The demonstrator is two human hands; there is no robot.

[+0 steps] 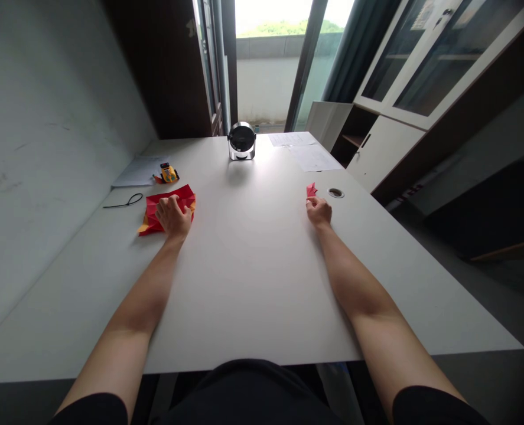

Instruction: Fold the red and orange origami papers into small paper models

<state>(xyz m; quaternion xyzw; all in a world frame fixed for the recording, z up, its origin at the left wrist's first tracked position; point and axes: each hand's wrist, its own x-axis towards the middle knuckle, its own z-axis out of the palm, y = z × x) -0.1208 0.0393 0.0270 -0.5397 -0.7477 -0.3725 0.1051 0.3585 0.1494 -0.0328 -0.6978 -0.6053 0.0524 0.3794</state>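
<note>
On the left of the white table, a creased sheet of red paper (182, 193) with orange-yellow corners lies partly raised. My left hand (172, 216) is over it from above, fingers curled onto the paper and thumb to the right; the part under my palm is hidden. Far to the right, my right hand (319, 211) rests on the table, its fingers closed in a pinch at the lower end of a small folded red paper piece (311, 189). The pointed tips of that piece stick out beyond my fingers.
A roll of tape (335, 193) lies right of my right hand. Beyond the red paper are a yellow toy vehicle (168, 173), a black cable tie (126, 203) and pale sheets (133, 172). A small round black fan (241, 139) and printed papers (313, 158) are at the back.
</note>
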